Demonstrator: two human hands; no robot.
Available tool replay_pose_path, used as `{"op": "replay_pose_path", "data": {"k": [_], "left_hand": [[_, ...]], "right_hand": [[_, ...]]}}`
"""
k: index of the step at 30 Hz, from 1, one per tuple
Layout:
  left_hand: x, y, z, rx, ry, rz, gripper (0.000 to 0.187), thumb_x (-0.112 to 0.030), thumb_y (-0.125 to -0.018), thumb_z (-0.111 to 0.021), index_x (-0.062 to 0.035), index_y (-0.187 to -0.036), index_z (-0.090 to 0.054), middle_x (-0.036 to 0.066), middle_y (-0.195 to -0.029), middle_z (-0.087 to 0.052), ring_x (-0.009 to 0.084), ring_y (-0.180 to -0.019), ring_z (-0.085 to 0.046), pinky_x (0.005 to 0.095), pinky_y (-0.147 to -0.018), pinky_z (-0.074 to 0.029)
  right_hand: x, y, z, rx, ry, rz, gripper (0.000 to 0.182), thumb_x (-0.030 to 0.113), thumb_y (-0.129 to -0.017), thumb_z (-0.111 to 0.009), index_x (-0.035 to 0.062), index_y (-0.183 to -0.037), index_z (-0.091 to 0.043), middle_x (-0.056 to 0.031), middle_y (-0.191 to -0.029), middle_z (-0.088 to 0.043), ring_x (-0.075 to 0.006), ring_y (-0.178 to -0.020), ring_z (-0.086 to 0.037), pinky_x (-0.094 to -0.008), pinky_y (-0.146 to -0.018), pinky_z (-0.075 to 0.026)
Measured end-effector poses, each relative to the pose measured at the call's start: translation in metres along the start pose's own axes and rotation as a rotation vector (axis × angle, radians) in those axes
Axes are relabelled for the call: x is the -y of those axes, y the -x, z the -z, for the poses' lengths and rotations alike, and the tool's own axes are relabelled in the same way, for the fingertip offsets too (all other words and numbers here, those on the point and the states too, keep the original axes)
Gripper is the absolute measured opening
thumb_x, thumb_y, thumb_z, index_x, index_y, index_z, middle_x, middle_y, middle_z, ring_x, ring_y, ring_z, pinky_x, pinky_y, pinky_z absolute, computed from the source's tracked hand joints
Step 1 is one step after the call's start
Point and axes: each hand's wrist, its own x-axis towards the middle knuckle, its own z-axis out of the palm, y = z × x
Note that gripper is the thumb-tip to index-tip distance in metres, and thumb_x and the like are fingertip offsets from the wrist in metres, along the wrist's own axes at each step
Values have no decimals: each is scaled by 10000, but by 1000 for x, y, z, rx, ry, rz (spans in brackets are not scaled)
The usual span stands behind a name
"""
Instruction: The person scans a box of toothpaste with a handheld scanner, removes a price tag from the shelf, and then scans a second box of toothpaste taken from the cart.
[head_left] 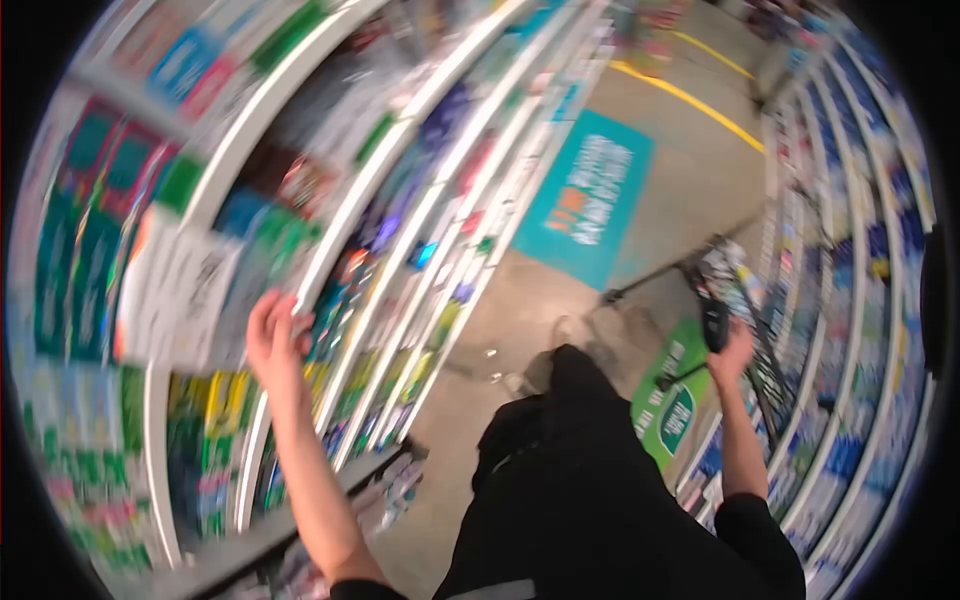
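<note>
My left hand is raised at the shelf on the left, its fingers loosely bent and apart, with nothing visible in them. Close beside it is a white printed card or box, its print blurred. Packages in green and teal fill the shelf around it. Lower on the right, my right hand is closed around the black handle of a dark-framed cart. Mixed items show at the cart's far end, too smeared to name.
Long shelves of packaged goods run along both sides, with white edges on the left rack and curved rows on the right rack. On the floor lie a teal printed mat and a green printed panel. Yellow lines cross the far floor.
</note>
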Motion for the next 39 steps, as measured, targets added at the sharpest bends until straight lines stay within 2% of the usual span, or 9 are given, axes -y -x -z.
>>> {"op": "replay_pose_path", "data": {"k": [5, 9, 17, 19, 24, 27, 29, 34, 39], "left_hand": [[68, 37, -65, 335, -64, 180, 203, -301, -909, -611, -103, -921, -571, -27, -823, -580, 33, -704, -529, 189, -517, -335], [141, 82, -121, 673, -62, 318, 133, -227, -907, -589, -102, -953, -590, 35, -863, -649, 84, -705, -601, 197, -541, -400], [111, 196, -269, 1085, -62, 373, 117, -72, -890, -572, -22, -996, -575, 83, -876, -660, 138, -736, -632, 220, -572, -443], [79, 211, -311, 1137, -78, 290, 101, -63, -891, -579, -19, -982, -570, 86, -885, -656, 137, -735, -623, 223, -584, -448], [-14, 267, -470, 1300, -50, -1, 65, -44, -894, -583, -19, -950, -562, 53, -855, -623, 107, -754, -575, 218, -632, -446], [-10, 314, -599, 1467, -153, -235, 57, -45, -892, -583, -22, -942, -566, 39, -862, -607, 100, -773, -559, 226, -657, -451], [-1, 355, -685, 1571, -223, -273, 111, -60, -840, -628, -8, -927, -581, 70, -839, -616, 142, -747, -589, 268, -669, -477], [162, 416, -866, 1605, -725, -536, 286, -185, -794, -660, 10, -983, -569, 177, -799, -637, 304, -814, -642, 399, -758, -506], [292, 470, -934, 1587, -1076, -740, 397, -226, -784, -654, 45, -1043, -524, 234, -980, -602, 380, -960, -600, 456, -847, -504]], "right_hand": [[-1, 5, 35, -16, -456, -313, 620, 3, -581, -626, 6, -1197, -555, -193, -1256, -532, -349, -1157, -526, -371, -987, -414], [-23, 45, 71, -160, -400, -577, 455, 31, -666, -638, 30, -1118, -591, -181, -997, -651, -357, -972, -622, -376, -862, -484], [-81, 130, 109, -201, -437, -952, 342, 82, -668, -707, 6, -991, -622, -186, -909, -671, -343, -884, -654, -390, -786, -496], [-99, 147, 110, -120, -429, -1021, 327, 84, -661, -717, 3, -966, -632, -183, -868, -676, -346, -854, -659, -385, -771, -499], [-131, 154, 128, -16, -907, -936, 306, -50, -680, -594, -10, -983, -613, -78, -820, -680, -169, -742, -654, -306, -696, -515], [-160, 157, 141, 196, -1144, -892, 343, -37, -686, -599, 16, -1025, -615, -70, -817, -683, -147, -757, -647, -300, -698, -516], [-165, 139, 171, 291, -1237, -1182, 380, -13, -687, -620, 31, -1064, -617, -78, -899, -688, -139, -834, -641, -303, -765, -510], [-177, 179, 181, 272, -1046, -1221, 510, 63, -658, -676, 19, -1158, -586, -105, -1112, -647, -163, -1012, -607, -323, -909, -463], [-190, 151, 180, 101, -1273, -1346, 663, 226, -642, -735, -29, -1224, -545, -152, -1247, -582, -178, -1095, -575, -319, -954, -425]]}}
